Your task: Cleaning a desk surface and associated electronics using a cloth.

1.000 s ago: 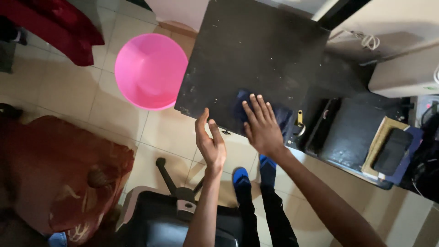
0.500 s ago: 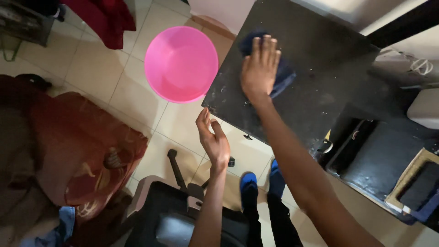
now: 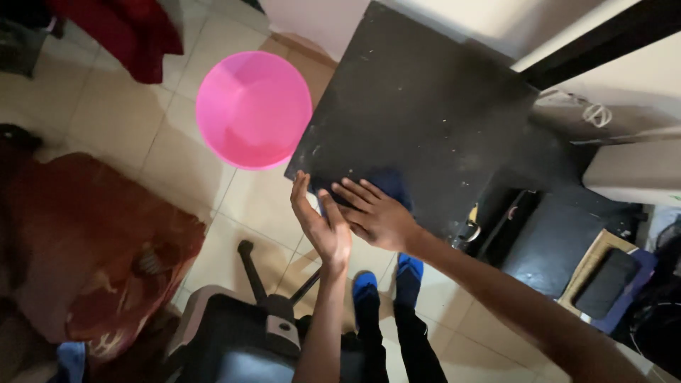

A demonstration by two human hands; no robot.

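A black square tabletop (image 3: 418, 106), speckled with pale marks, fills the upper middle. My right hand (image 3: 376, 213) lies flat on a dark blue cloth (image 3: 386, 181) at the table's near edge, fingers spread and pointing left. Cupped palm-up and holding nothing, my left hand (image 3: 323, 220) sits just below that near edge, next to the right hand's fingertips. Most of the cloth is hidden under the right hand.
A pink plastic basin (image 3: 253, 108) stands on the tiled floor left of the table. An office chair (image 3: 269, 333) is below me, and my blue shoes (image 3: 386, 280) are beside it. Red fabric (image 3: 85, 241) lies at left. A dark open drawer (image 3: 550, 241) sits at right.
My right hand has drawn the blue cloth from the table's far left part back to its near edge. The left hand stayed cupped under the edge.
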